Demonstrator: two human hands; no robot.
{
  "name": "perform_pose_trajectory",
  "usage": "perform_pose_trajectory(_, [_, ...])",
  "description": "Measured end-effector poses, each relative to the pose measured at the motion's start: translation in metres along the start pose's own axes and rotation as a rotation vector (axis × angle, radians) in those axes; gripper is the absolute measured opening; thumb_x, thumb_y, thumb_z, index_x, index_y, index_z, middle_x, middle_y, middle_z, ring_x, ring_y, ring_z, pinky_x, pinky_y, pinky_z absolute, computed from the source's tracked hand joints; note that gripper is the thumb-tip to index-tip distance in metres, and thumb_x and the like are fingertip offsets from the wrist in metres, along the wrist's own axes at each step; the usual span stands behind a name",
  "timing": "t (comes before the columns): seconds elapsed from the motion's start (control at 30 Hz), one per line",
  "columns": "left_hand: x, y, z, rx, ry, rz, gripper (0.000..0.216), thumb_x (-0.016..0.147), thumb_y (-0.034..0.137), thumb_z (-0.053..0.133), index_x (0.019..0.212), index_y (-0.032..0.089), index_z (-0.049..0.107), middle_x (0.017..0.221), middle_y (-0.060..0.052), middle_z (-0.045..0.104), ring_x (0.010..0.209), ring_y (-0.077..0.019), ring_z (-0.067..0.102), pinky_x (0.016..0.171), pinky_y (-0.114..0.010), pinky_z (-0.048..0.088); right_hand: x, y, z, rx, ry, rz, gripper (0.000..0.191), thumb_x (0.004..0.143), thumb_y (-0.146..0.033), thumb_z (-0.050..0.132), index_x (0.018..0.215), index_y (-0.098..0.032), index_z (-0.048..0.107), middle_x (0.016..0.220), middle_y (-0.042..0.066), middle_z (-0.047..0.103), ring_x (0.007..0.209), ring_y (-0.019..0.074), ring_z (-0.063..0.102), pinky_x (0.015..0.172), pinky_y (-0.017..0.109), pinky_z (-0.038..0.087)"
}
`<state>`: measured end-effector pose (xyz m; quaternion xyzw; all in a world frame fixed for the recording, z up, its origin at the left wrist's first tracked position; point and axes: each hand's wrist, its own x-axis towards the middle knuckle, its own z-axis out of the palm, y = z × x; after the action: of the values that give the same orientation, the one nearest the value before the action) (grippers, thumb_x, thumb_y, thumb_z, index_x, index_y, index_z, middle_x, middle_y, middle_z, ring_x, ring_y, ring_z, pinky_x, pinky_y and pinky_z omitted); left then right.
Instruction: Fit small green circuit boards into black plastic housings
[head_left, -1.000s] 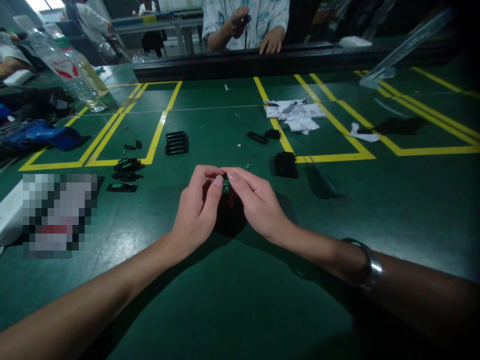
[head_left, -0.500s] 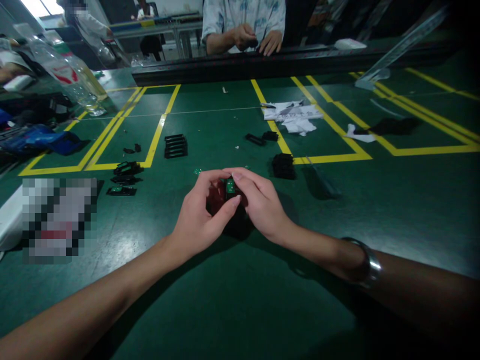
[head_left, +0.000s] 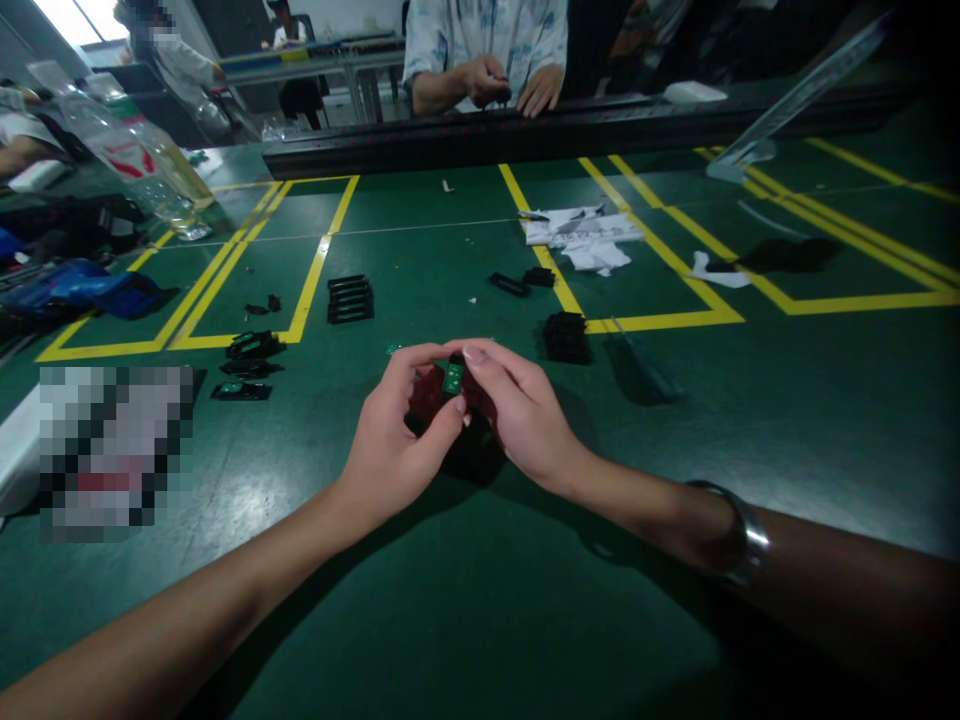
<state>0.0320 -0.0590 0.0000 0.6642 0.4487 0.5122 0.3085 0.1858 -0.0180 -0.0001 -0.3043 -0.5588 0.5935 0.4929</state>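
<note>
Between my fingertips is a small green circuit board (head_left: 454, 378), apparently with a dark part around it that my fingers mostly cover. My left hand (head_left: 401, 415) grips it from the left, thumb below and index finger curled over the top. From the other side my right hand (head_left: 525, 410) closes on it, its thumb near the board's upper right edge. Both hands are just above the green table (head_left: 465, 600). Beyond them, to the right, sits a stack of black plastic parts (head_left: 566, 337); a row of black frames (head_left: 349, 299) lies farther left.
Black parts with green boards (head_left: 247, 365) lie at left, near a blurred flat item (head_left: 127, 440). Plastic bottles (head_left: 142, 150) stand back left. Crumpled white paper (head_left: 585, 235) and a clear stand (head_left: 795, 100) are to the right. A person (head_left: 487, 60) works across a dark rail (head_left: 450, 140).
My left thumb has shifted slightly left and down, and the green board now shows more of its face. Both hands stay closed around it.
</note>
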Motion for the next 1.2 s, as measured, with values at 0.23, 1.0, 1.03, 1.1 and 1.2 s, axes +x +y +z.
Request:
perform_pose_trajectory(0.23, [0.001,0.0,-0.004,0.056,0.028,-0.004,0.036,0.097,0.023,0.067,0.133,0.026,0.065,0.104,-0.005,0.068,0.088,-0.0162,0.064,0.073,-0.028,0.054,0.0,0.0,0.001,0.025,-0.01,0.013,0.02,0.102,-0.041,0.066,0.11,-0.023,0.071,0.089,0.0,0.066,0.069,0.0129,0.059,0.061,0.027,0.05])
perform_pose_trajectory(1.0, [0.009,-0.005,-0.009,-0.367,-0.03,-0.224,0.028,0.102,0.036,0.062,0.126,0.029,0.075,0.064,0.002,0.054,0.053,-0.0103,0.047,0.046,-0.024,0.038,0.0,0.0,0.002,-0.018,0.022,-0.011,0.016,0.101,-0.037,0.065,0.107,-0.022,0.068,0.083,-0.001,0.065,0.072,0.0143,0.062,0.068,0.03,0.053])
perform_pose_trajectory(1.03, [0.01,-0.007,-0.009,-0.389,-0.035,-0.234,0.028,0.101,0.037,0.063,0.125,0.029,0.076,0.063,0.002,0.052,0.052,-0.0101,0.047,0.046,-0.023,0.038,0.0,0.001,0.002,-0.017,0.021,-0.007,0.017,0.102,-0.038,0.065,0.108,-0.022,0.068,0.083,-0.001,0.065,0.072,0.0146,0.062,0.069,0.031,0.053])
perform_pose_trajectory(1.1, [0.011,-0.008,-0.009,-0.409,-0.048,-0.236,0.028,0.1,0.037,0.065,0.125,0.03,0.076,0.06,0.003,0.05,0.051,-0.0097,0.046,0.045,-0.023,0.037,0.0,0.002,0.001,0.01,0.012,-0.003,0.017,0.102,-0.038,0.065,0.108,-0.023,0.069,0.083,-0.001,0.065,0.073,0.0151,0.062,0.069,0.031,0.054])
perform_pose_trajectory(1.2, [0.012,-0.008,-0.01,-0.433,-0.067,-0.221,0.028,0.099,0.036,0.068,0.125,0.029,0.077,0.058,0.004,0.049,0.05,-0.0085,0.044,0.045,-0.022,0.037,0.0,0.004,0.001,0.077,-0.026,-0.002,0.017,0.102,-0.038,0.065,0.11,-0.025,0.072,0.087,0.0,0.067,0.075,0.015,0.063,0.07,0.03,0.054])
